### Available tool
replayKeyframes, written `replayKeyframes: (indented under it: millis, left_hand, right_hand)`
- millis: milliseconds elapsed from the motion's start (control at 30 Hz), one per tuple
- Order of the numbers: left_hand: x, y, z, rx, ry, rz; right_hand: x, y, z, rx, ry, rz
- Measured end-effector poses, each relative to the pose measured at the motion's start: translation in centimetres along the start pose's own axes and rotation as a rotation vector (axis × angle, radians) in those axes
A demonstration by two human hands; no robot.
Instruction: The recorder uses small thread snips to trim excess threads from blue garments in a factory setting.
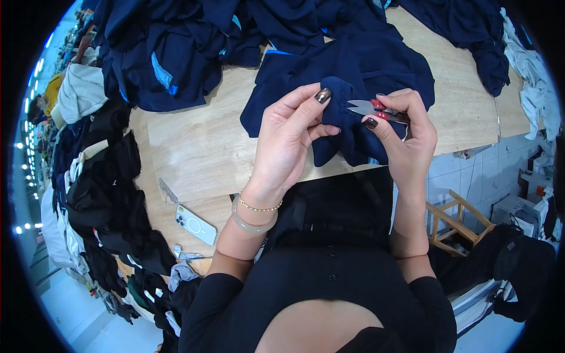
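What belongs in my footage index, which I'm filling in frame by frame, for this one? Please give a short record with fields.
Left hand: left hand pinching a gathered edge of a navy garment
Right hand: right hand gripping small snips with red parts, blades pointing left
Blade contact: cannot tell whether the tips touch the cloth
Work surface: pale wooden table
Far left of table: navy cloth pile
Near left: phone, lying back up
Left wrist: beaded bracelet and pale bangle
Lower right: wooden stool frame

We see the table [194, 141] in bright light; beyond its left edge, lamps [27, 226] glare and shapes bend strongly.
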State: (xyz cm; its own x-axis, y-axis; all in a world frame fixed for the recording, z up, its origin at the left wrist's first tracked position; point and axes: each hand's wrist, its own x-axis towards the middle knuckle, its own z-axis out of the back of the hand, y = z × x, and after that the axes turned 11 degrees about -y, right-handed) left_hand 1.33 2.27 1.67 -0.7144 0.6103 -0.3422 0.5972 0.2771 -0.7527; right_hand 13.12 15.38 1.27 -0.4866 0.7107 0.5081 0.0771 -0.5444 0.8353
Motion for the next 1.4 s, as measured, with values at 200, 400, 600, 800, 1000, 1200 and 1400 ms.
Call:
replayKeyframes:
  millis: [200,400,600,800,1000,1200,1400]
  left_hand:
    - [0.0,0.1,0.2,-0.017,0.014,-0.011]
    - [0.1,0.1,0.5,-0.030,0.028,-0.017]
    - [-0.2,-0.1,0.1,-0.005,0.020,-0.005]
    - [-0.1,0.0,0.3,-0.015,0.031,-0.004]
    - [-0.1,0.0,0.3,-0.001,0.036,-0.010]
    - [-0.2,0.2,0.4,0.042,0.020,-0.081]
    - [-0.4,-0.2,0.1,0.075,0.012,-0.107]
  right_hand:
    - [0.2,0.1,0.1,-0.011,0.016,0.036]
    - [0.1,0.3,0.2,0.000,0.006,0.007]
    - [0.1,0.3,0.0,0.025,0.001,0.020]
    - [0.2,0.3,0.0,0.015,0.013,0.033]
    - [0.5,0.8,-0.1,-0.094,0.015,0.166]
    - [0.6,0.5,0.5,-0.060,-0.029,0.124]
    - [1.1,1.4,0.7,-0.193,0.029,0.218]
